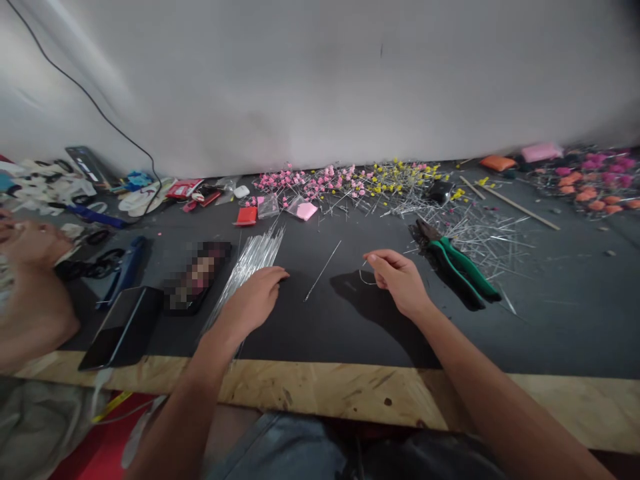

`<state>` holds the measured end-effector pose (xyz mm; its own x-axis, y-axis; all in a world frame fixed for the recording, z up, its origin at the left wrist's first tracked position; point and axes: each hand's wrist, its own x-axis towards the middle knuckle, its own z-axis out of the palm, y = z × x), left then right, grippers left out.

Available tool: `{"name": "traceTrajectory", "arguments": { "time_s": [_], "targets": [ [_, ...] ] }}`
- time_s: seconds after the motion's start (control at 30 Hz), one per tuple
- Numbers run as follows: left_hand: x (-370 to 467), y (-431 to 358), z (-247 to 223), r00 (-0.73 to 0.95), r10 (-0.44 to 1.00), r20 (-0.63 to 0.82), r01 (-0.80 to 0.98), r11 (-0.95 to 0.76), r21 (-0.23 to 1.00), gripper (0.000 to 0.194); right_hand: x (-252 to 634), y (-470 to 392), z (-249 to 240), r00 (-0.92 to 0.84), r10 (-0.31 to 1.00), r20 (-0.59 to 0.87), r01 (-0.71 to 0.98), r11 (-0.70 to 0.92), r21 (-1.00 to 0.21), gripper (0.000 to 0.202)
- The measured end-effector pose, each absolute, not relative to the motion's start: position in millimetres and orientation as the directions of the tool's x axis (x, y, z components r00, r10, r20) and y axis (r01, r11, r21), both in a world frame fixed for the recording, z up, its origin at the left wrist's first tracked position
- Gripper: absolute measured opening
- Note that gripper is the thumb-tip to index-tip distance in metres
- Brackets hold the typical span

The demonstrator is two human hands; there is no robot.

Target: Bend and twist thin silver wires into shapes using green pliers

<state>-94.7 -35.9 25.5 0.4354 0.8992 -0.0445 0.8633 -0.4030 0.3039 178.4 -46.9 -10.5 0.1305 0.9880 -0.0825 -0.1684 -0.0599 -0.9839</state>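
Note:
My left hand rests on a bundle of straight silvery wires, its fingers close together and pointing right; whether they grip a wire is hidden. My right hand is closed in a pinch on a thin curved wire, above the dark table top. Between the hands a single wire lies slantwise, its lower end looking twisted. Green-handled pliers lie right of my right hand, beside a loose pile of short wires.
Pink-tipped wires and yellow-tipped wires lie along the wall. Phones and a blue tool are at left, near another person's arm. Orange and magenta pieces sit at the back right. The wooden edge runs in front.

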Motion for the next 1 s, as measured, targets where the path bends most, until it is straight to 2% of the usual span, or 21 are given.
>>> {"name": "traceTrajectory", "arguments": {
  "time_s": [0.23, 0.37, 0.53, 0.63, 0.7, 0.73, 0.8, 0.87, 1.0],
  "targets": [
    [-61.7, -33.1, 22.0, 0.634, 0.769, -0.085, 0.721, -0.547, 0.426, 0.038, 178.5, -47.4, -10.3, 0.113, 0.989, -0.091, -0.168, -0.071, -0.983, 0.023],
    [-44.8, -32.6, 20.0, 0.639, 0.765, -0.086, 0.703, -0.534, 0.471, 0.033, 178.5, -47.0, -10.4, 0.107, 0.99, -0.095, -0.171, -0.076, -0.982, 0.023],
    [-21.3, -33.2, 16.2, 0.607, 0.795, 0.02, 0.622, -0.49, 0.61, 0.026, 178.6, -47.3, -9.7, 0.085, 0.99, -0.11, -0.159, -0.096, -0.983, 0.024],
    [-4.5, -31.0, 18.1, 0.432, 0.901, 0.038, 0.515, -0.281, 0.81, 0.025, 178.5, -47.5, -9.0, 0.075, 0.992, -0.098, -0.17, -0.084, -0.982, 0.025],
    [7.4, -29.3, 20.9, 0.35, 0.931, -0.1, 0.343, -0.029, 0.939, 0.022, 178.3, -47.3, -8.9, 0.08, 0.993, -0.087, -0.197, -0.07, -0.978, 0.025],
    [13.3, -28.7, 22.2, 0.352, 0.918, -0.184, 0.238, 0.102, 0.966, 0.022, 178.3, -47.1, -8.9, 0.087, 0.992, -0.088, -0.215, -0.067, -0.974, 0.025],
    [23.9, -28.1, 23.7, 0.4, 0.867, -0.296, 0.047, 0.303, 0.952, 0.022, 178.2, -46.5, -8.9, 0.113, 0.989, -0.095, -0.25, -0.064, -0.966, 0.026],
    [32.3, -28.2, 23.0, 0.457, 0.823, -0.338, -0.087, 0.419, 0.904, 0.022, 178.4, -46.0, -8.8, 0.147, 0.984, -0.103, -0.269, -0.06, -0.961, 0.026],
    [40.3, -29.3, 15.0, 0.534, 0.787, -0.31, -0.198, 0.472, 0.859, 0.02, 178.8, -45.8, -7.6, 0.2, 0.974, -0.109, -0.282, -0.05, -0.958, 0.024]
  ]
}}
